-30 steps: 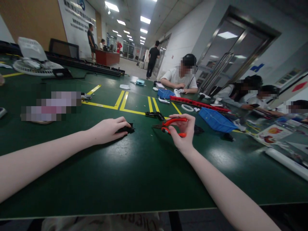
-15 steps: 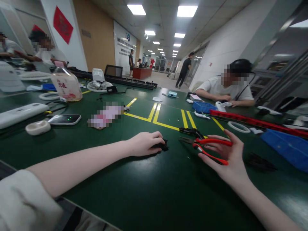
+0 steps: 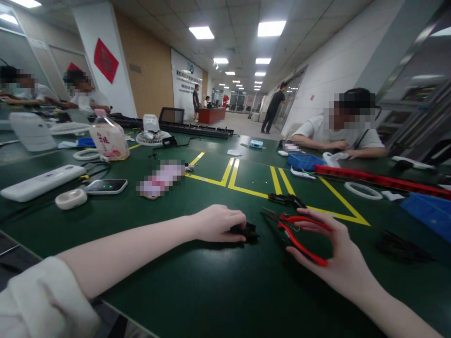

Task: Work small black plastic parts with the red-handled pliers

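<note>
My left hand (image 3: pixel 220 224) rests low over the green table (image 3: pixel 197 291), its fingers closed around a small black plastic-looking part (image 3: pixel 251 232) whose exact kind I cannot make out. Red-handled pliers (image 3: pixel 305 246) sit in my right hand (image 3: pixel 340 246), the handles spread between thumb and fingers. Their slim metal jaws point left, just beyond the black part and apart from it. Past the pliers lies a jointed-looking black piece (image 3: pixel 287 199) by the yellow tape (image 3: pixel 250 190). A dark heap of black pieces (image 3: pixel 405 246) lies right of my right hand.
Blue bins (image 3: pixel 428 216) and a long red strip (image 3: pixel 380 180) lie on the right. At left are a phone (image 3: pixel 106 186), a white case (image 3: pixel 71 199), a white power strip (image 3: pixel 42 183) and a drink bottle (image 3: pixel 109 141). A co-worker (image 3: pixel 338 126) sits across the table.
The view has tilted up and turned slightly left. My right hand has brought the pliers left, closer to the black part. My left hand keeps its hold and has come slightly nearer to me.
</note>
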A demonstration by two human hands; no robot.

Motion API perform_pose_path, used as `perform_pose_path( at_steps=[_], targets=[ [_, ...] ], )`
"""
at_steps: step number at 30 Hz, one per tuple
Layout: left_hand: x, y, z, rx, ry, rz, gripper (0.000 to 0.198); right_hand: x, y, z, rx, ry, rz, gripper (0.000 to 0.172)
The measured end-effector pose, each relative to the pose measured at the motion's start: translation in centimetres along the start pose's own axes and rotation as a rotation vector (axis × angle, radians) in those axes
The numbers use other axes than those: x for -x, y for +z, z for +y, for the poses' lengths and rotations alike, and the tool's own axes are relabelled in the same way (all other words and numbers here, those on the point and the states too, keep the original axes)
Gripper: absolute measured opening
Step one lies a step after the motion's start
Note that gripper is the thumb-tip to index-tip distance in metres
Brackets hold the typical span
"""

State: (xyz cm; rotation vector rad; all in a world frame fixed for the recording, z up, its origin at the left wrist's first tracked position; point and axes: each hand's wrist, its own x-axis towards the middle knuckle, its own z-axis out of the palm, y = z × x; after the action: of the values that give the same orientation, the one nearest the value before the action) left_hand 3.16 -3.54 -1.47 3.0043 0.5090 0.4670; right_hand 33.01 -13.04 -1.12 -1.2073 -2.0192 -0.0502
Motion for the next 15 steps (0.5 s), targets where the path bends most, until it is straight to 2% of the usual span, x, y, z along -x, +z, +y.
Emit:
perform_pose_path(
  at_steps=[5,9,15],
  targets=[
    [-0.1,0.0,-0.1,0.001,-0.001,-0.009,0.026,-0.1,-0.8,-2.3,0.021,-0.202,-0.034,0.075],
    [-0.1,0.1,-0.1,0.005,-0.014,-0.003,0.026,0.3,-0.9,-3.8,0.11,-0.246,-0.122,0.073],
    [0.0,0.2,-0.1,0.033,-0.006,0.018,0.026,0.2,-0.7,-5.2,0.108,-0.349,-0.088,0.079]
  ],
)
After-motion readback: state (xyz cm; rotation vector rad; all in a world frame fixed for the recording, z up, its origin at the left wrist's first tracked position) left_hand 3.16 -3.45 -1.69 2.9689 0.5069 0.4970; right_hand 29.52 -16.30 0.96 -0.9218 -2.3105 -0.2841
